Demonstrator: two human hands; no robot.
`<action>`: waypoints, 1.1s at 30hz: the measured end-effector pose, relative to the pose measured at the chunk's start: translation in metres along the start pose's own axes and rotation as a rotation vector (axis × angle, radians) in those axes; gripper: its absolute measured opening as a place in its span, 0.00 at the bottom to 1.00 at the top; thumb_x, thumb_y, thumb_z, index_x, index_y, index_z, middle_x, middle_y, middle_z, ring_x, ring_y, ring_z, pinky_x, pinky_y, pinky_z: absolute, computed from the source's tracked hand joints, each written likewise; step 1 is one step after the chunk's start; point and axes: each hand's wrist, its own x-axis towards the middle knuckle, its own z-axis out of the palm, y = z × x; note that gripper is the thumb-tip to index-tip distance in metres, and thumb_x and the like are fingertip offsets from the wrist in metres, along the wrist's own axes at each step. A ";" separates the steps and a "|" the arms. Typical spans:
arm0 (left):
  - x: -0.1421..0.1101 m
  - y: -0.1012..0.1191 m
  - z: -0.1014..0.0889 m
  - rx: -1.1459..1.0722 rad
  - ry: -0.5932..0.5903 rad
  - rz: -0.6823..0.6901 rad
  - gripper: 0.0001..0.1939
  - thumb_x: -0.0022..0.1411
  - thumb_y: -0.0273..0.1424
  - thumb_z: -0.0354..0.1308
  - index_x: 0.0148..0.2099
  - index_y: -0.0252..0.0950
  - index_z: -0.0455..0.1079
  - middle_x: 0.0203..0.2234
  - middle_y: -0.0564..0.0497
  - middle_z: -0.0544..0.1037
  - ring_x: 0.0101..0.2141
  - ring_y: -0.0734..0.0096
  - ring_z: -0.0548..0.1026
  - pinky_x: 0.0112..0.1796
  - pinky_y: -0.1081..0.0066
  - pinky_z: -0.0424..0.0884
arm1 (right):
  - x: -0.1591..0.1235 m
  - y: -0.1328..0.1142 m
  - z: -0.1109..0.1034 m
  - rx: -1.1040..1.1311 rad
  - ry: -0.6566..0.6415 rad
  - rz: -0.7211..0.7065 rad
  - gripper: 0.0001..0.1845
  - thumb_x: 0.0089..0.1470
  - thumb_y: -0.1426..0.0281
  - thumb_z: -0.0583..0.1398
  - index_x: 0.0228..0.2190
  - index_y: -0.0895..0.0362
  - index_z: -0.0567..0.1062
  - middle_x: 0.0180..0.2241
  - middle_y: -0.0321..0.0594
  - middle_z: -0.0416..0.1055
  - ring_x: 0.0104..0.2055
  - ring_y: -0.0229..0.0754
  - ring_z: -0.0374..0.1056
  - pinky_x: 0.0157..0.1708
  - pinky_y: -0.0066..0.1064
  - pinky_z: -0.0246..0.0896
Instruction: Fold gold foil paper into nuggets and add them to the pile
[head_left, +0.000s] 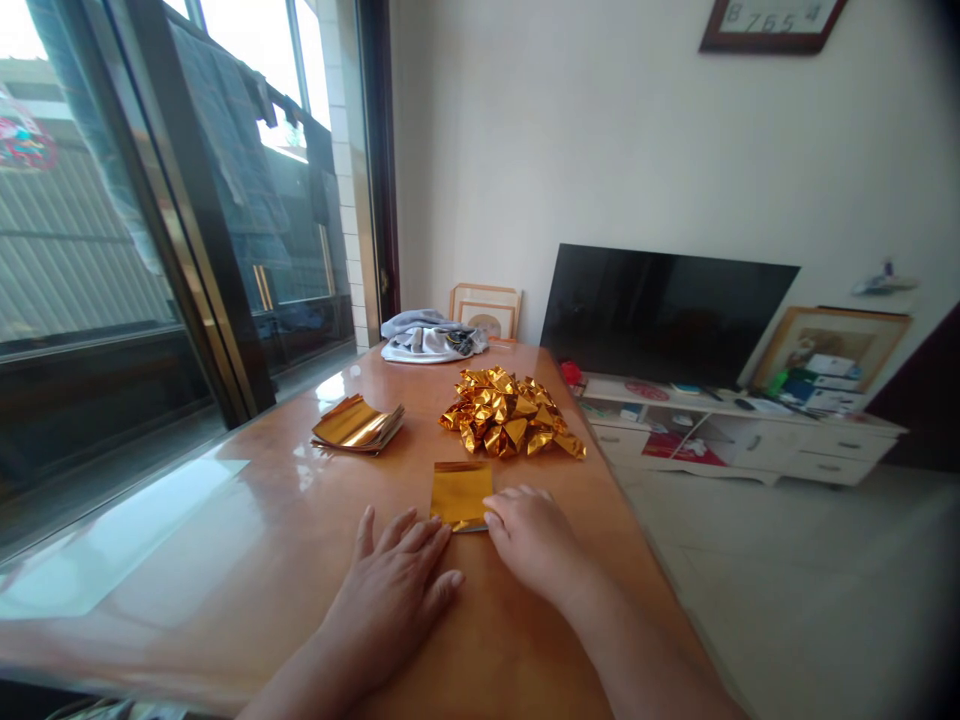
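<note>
A square sheet of gold foil paper (460, 493) lies on the table in front of me, its near edge slightly turned up. My left hand (401, 570) rests flat with fingers spread, its fingertips touching the sheet's near left corner. At the near right corner, my right hand (531, 530) has its thumb and forefinger closed on the sheet's edge; the other fingers are curled. Beyond the sheet sits a heap of folded gold foil pieces (506, 410). To its left is a stack of flat gold foil sheets (356, 425), curling at the edges.
The glossy wooden table (300, 560) ends along its right edge above a pale floor. Grey and white cloth (427, 340) lies at the far end, near a framed picture (487, 310). A television (664, 315) stands on a white cabinet (795, 450); sliding glass doors are at left.
</note>
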 end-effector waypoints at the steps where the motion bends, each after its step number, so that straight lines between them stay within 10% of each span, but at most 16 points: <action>1: 0.000 -0.001 0.000 0.003 0.001 -0.001 0.27 0.70 0.49 0.45 0.66 0.49 0.65 0.60 0.49 0.72 0.65 0.47 0.59 0.64 0.37 0.26 | 0.000 -0.001 0.004 -0.002 -0.008 -0.006 0.15 0.65 0.66 0.52 0.41 0.51 0.79 0.40 0.42 0.77 0.47 0.46 0.68 0.46 0.36 0.55; 9: -0.002 -0.007 0.002 0.000 0.016 0.013 0.26 0.70 0.49 0.46 0.66 0.52 0.64 0.62 0.51 0.70 0.66 0.47 0.58 0.64 0.35 0.30 | 0.006 0.003 0.020 0.126 -0.010 0.051 0.09 0.56 0.71 0.58 0.34 0.52 0.79 0.38 0.39 0.76 0.44 0.44 0.68 0.43 0.32 0.56; 15: 0.002 -0.021 0.006 -0.174 0.243 -0.072 0.25 0.68 0.45 0.52 0.64 0.47 0.65 0.64 0.46 0.66 0.62 0.52 0.64 0.64 0.43 0.54 | 0.013 0.008 0.027 0.434 0.041 0.079 0.07 0.51 0.74 0.59 0.29 0.55 0.78 0.32 0.36 0.76 0.35 0.38 0.69 0.33 0.27 0.56; 20: 0.011 -0.011 -0.005 -0.630 0.320 -0.318 0.21 0.62 0.48 0.57 0.49 0.38 0.74 0.45 0.44 0.79 0.47 0.54 0.77 0.47 0.59 0.74 | 0.018 0.003 0.031 0.907 0.047 0.149 0.06 0.52 0.69 0.59 0.30 0.57 0.77 0.27 0.34 0.74 0.29 0.37 0.66 0.30 0.26 0.58; 33: 0.037 0.015 0.010 -1.393 0.326 -0.436 0.18 0.53 0.43 0.68 0.36 0.34 0.71 0.29 0.51 0.77 0.31 0.70 0.73 0.34 0.72 0.68 | 0.011 -0.011 0.026 1.190 -0.056 0.067 0.08 0.52 0.66 0.63 0.31 0.58 0.77 0.30 0.36 0.75 0.34 0.40 0.68 0.35 0.29 0.60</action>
